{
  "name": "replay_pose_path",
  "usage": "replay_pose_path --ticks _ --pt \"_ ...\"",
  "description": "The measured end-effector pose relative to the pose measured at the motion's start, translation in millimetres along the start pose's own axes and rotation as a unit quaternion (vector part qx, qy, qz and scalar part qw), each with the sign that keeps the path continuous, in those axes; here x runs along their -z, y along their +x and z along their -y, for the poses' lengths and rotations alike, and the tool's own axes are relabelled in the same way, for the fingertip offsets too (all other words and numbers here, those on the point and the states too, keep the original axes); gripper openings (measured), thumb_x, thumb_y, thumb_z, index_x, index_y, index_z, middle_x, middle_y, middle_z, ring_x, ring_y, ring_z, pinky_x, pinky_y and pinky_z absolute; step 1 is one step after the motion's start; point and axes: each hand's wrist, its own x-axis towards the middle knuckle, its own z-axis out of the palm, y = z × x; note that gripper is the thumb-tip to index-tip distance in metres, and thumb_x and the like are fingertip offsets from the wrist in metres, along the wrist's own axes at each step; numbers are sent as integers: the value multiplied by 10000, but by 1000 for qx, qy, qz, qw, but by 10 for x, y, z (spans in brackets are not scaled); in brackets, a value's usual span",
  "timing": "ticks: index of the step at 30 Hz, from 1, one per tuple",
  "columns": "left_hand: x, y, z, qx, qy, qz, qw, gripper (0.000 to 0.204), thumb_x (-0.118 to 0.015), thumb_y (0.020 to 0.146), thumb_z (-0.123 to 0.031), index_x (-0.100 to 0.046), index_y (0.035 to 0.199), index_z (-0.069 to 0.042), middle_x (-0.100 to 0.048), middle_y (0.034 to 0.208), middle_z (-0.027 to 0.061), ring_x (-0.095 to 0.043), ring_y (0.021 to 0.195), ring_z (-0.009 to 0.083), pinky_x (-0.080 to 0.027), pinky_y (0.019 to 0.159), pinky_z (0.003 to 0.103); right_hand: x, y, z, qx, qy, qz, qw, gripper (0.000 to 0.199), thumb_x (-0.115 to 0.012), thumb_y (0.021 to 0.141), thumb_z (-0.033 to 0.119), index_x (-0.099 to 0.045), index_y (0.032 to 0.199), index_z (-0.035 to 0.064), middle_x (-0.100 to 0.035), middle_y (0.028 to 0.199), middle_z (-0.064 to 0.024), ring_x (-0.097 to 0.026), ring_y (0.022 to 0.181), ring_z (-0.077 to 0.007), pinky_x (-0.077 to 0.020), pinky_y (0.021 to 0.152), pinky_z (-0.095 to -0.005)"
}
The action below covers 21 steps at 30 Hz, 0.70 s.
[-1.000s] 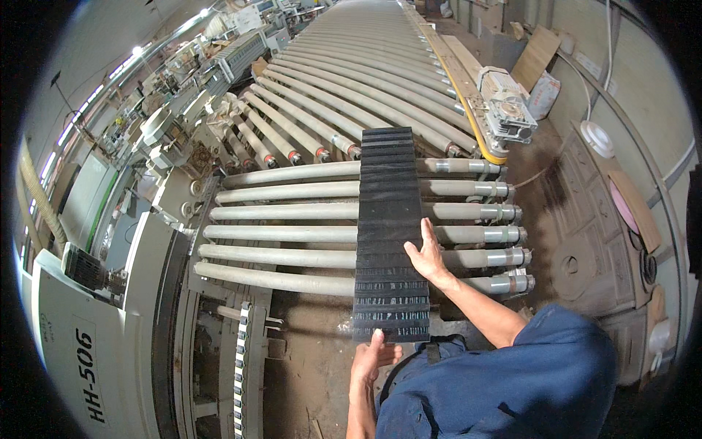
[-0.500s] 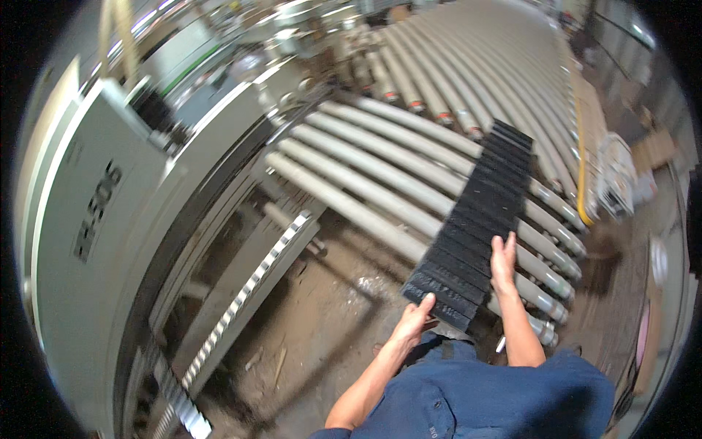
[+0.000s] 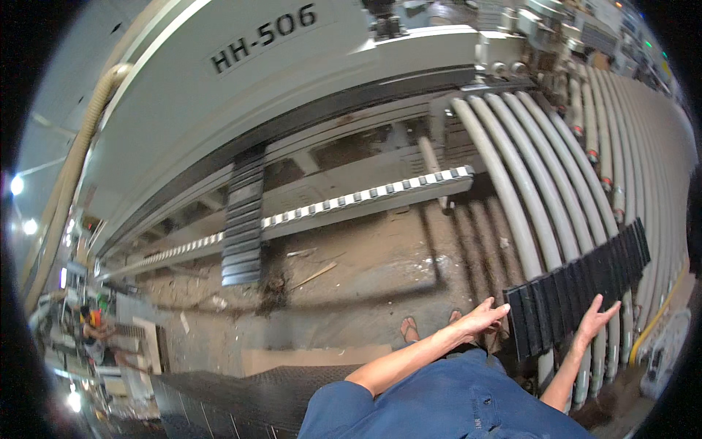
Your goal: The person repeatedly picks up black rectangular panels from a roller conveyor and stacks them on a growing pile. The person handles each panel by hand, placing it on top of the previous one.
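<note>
Swung toward the lower right since the earlier frame, with the camera turned toward the machine: black ribbed panel. Set over the pale rollers, though impossible to tell contact underneath. Points lengthwise from lower left, near the waist, to upper right, across the rollers, with ribs along its short way. Looks stiff and fairly heavy, perhaps prone to slide on smooth rollers; best taken by the near end and a long edge. At that near end, left hand, with thumb side against the corner; cannot tell whether clamped. At the lower long edge, right hand, with thumb and fingers spread apart. Farther left, second ribbed panel, laid across the black-and-white rail beside the grey machine.
</note>
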Motion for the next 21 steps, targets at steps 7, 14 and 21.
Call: replay_pose_path --ticks 7,14,21 --pt "482 -211 -76 -99 -78 -46 991 524 -598 984 -292 -451 1390 7 -652 1095 64 -630 887 118 -534 755 263 -601 86 767 161 18 26 986 701 -585 972 316 -277 1499 -28 -267 1561 -229 -244 1455 -340 -181 1202 -421" --pt "1155 -666 331 -179 -95 -198 959 401 -586 987 -310 -582 1265 -22 -665 1082 72 -627 911 125 -534 770 271 -1297 -655 2146 239 202 312 897 585 -580 980 226 -367 1458 -33 -360 1526 -197 -302 1438 -284 -190 1193 -373" --pt "1818 -1145 1762 -134 -202 -411 879 433 -616 958 -366 -597 1222 -24 -667 1092 79 -628 925 157 -531 805 308 -1568 -1749 3304 365 264 523 723 604 -637 929 235 -413 1437 -3 -390 1508 -188 -340 1420 -292 -237 1180 -389"
